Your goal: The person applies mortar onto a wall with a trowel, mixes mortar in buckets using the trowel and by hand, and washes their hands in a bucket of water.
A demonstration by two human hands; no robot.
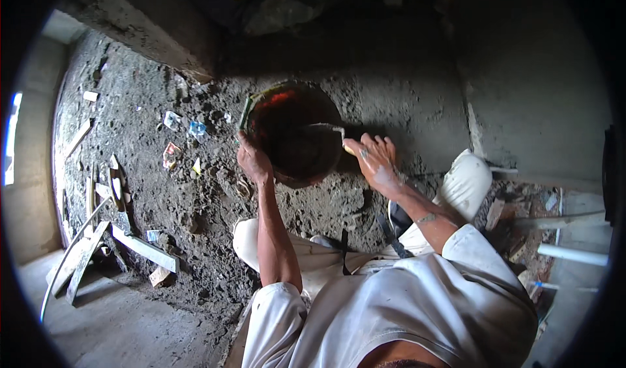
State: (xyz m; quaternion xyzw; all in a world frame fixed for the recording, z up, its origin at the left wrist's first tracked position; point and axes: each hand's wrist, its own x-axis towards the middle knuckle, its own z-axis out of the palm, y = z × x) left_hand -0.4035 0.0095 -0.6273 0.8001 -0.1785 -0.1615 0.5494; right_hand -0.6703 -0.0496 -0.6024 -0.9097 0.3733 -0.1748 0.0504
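A round, dark bucket (282, 93) with a reddish inner wall stands on the rough ground in front of me. My left hand (255, 162) grips its left rim, close to a green strip (245, 112) that looks like part of the handle. My right hand (377, 162) is closed around the handle of a trowel (321, 126) at the bucket's right side. The trowel's bent metal neck reaches over the rim, and its blade lies inside the bucket, hard to make out in the shadow. What fills the bucket is too dark to tell. Grey smears mark my right hand and forearm.
A concrete beam (150, 26) crosses at the upper left. Grey walls rise ahead and to the right. Lumpy soil (137, 97) with scraps of litter spreads leftward. Wooden boards (147, 249) lie at lower left, and white pipes (574, 255) at the right.
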